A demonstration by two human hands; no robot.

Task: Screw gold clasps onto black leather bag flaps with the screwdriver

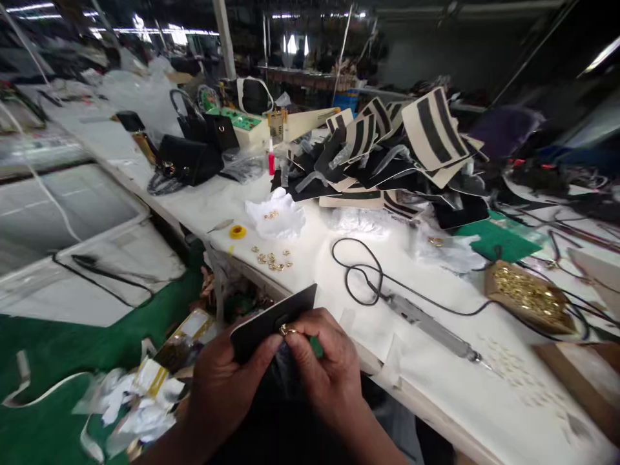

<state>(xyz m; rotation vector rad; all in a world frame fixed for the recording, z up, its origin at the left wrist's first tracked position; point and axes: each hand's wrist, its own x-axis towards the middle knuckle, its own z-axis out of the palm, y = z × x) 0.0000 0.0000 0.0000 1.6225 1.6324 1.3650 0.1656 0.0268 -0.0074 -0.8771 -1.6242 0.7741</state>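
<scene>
A flat black panel (271,323) with a pale edge is gripped by my left hand (223,368), its thumb pressed on the dark face. The fingers of my right hand (327,355) pinch a small gold metal piece (287,330) against that panel, near my left thumb. Just past the hands, several gold fittings (272,261) lie loose on the white table (320,258). White crumpled paper (277,216) behind them holds more gold pieces. A grey electric screwdriver (426,326) with a black cord lies to the right.
Striped and black panels (431,129) are heaped at the back. Black bags (188,158), a red bottle (271,161) and a yellow tape roll (237,232) stand or lie leftward. A box of gold parts (527,297) is at right. A white bin (72,226) stands beyond the table's left edge.
</scene>
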